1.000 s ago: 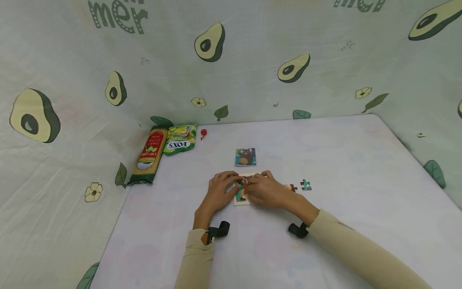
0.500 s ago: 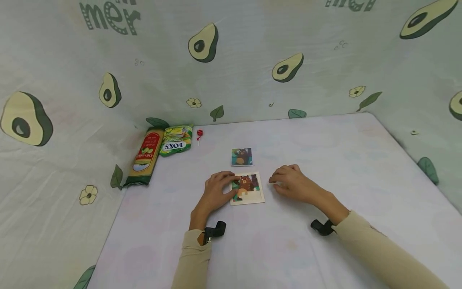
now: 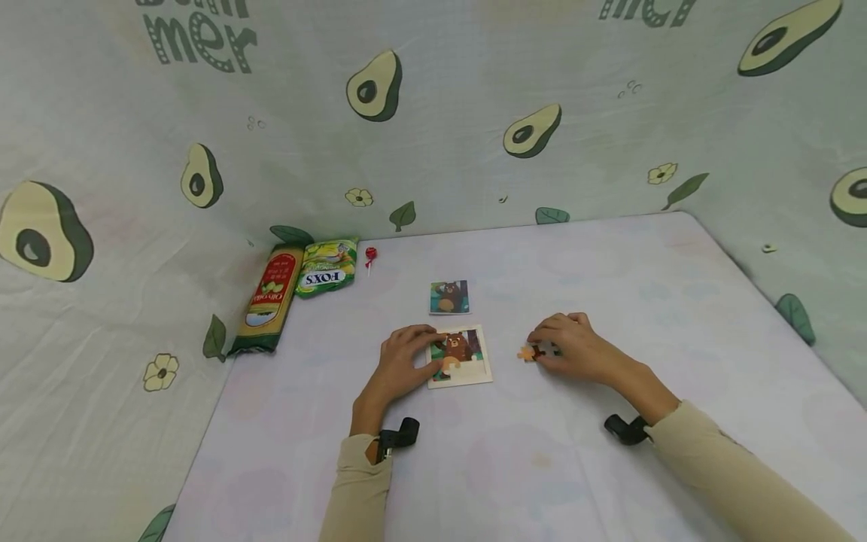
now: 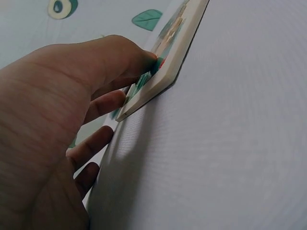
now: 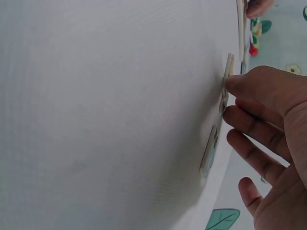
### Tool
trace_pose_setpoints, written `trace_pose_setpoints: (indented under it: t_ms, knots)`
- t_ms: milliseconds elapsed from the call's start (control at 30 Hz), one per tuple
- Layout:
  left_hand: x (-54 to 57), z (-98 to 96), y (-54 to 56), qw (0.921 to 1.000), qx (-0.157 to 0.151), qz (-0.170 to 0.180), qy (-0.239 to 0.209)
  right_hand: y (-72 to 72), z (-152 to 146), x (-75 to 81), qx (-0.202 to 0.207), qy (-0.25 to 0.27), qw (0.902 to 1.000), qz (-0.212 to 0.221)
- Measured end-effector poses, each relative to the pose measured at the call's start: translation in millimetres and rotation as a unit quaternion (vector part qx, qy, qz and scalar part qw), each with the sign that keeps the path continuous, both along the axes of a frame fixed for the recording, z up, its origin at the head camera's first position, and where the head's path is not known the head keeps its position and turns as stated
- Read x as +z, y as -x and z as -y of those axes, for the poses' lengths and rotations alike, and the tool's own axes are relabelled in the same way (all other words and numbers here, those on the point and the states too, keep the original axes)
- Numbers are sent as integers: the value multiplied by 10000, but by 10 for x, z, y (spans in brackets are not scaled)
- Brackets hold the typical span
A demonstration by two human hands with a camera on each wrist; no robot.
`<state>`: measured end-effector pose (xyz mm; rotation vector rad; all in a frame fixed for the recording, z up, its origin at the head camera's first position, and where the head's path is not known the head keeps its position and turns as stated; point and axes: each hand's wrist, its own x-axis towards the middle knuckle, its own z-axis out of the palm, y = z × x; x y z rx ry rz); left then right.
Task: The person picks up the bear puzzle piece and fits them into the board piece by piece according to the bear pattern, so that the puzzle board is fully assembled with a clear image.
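Observation:
A square wooden puzzle board [image 3: 467, 374] with a bear picture lies mid-table, its lower right part bare wood. My left hand [image 3: 398, 363] rests at its left side, thumb and index finger pressing on the board; the left wrist view shows the thumb [image 4: 139, 57] lying over the board's edge. To the right of the board, my right hand [image 3: 576, 350] pinches an orange and brown puzzle piece [image 3: 526, 353] close to the tabletop. Below that hand's fingers lies a teal puzzle piece [image 5: 208, 151], mostly hidden in the head view.
Behind the board lies a small bear picture card [image 3: 449, 298]. At the back left are a red and gold Olivoila packet [image 3: 267, 301], a green Fox's candy bag [image 3: 327, 268] and a red lollipop [image 3: 370, 254]. A patterned cloth hangs behind the table [image 3: 488, 467].
My right hand has left the board, moved right, and now pinches the orange and brown piece. The left hand stays on the board. The head view has shifted slightly.

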<state>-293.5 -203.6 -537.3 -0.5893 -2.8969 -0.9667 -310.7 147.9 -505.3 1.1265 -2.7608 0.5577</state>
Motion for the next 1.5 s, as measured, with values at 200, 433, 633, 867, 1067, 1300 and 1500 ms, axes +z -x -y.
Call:
trace_pose_setpoints:
  t_ms: [200, 433, 633, 867, 1067, 1300, 1500]
  knots:
    - [-6, 4, -1, 10000, 35, 56, -14, 23, -8, -35, 131, 62, 9999, -61]
    - [6, 2, -10, 10000, 15, 49, 57, 48, 1, -54, 398, 173, 9985, -341]
    - [17, 0, -18, 10000, -33, -12, 68, 36, 18, -25, 432, 171, 9980, -432]
    - [10, 7, -12, 9999, -34, -54, 97, 24, 130, 49, 567, 470, 9962, -468]
    - [8, 0, -12, 9999, -34, -18, 133, 13, 223, 70, 558, 504, 9967, -321]
    - [0, 10, -3, 9999, -31, -32, 149, 10, 318, 85, 573, 508, 9968, -228]
    - [-2, -8, -11, 9999, -24, -115, 110, 2, 402, 40, 759, 618, 9948, -286]
